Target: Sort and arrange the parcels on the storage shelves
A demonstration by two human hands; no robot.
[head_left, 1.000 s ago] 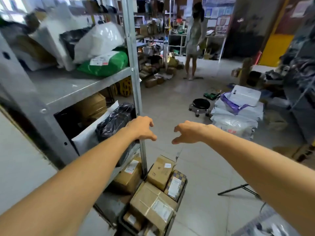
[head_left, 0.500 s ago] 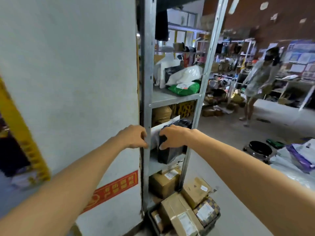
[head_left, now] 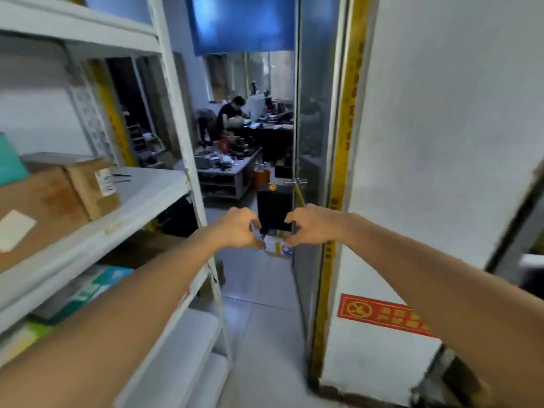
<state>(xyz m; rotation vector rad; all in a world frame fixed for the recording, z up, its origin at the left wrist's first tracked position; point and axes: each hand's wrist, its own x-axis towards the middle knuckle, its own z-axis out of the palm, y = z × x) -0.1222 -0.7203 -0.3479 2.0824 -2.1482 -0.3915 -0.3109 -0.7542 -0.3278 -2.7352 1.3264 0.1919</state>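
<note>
Both my arms reach forward into the gap between a shelf and a wall. My left hand (head_left: 238, 228) and my right hand (head_left: 312, 225) face each other with curled fingers. They grip a black parcel (head_left: 273, 210) between them, with a white and blue label (head_left: 276, 244) at its lower end. Motion blur hides the parcel's exact edges. The white storage shelf (head_left: 153, 198) stands at my left. On its middle board sit brown cardboard boxes (head_left: 88, 187), one with a white label.
A green and white pack (head_left: 97, 287) lies on the lower shelf board. At my right is a white wall with a red sign (head_left: 382, 315), and a glass door (head_left: 312, 142) with a yellow frame. Beyond the doorway a person (head_left: 232, 113) sits among cluttered desks.
I have turned away from the metal rack with the bagged parcels. My hands, which reached for the black parcel there, now hold it in front of a different shelf and a doorway.
</note>
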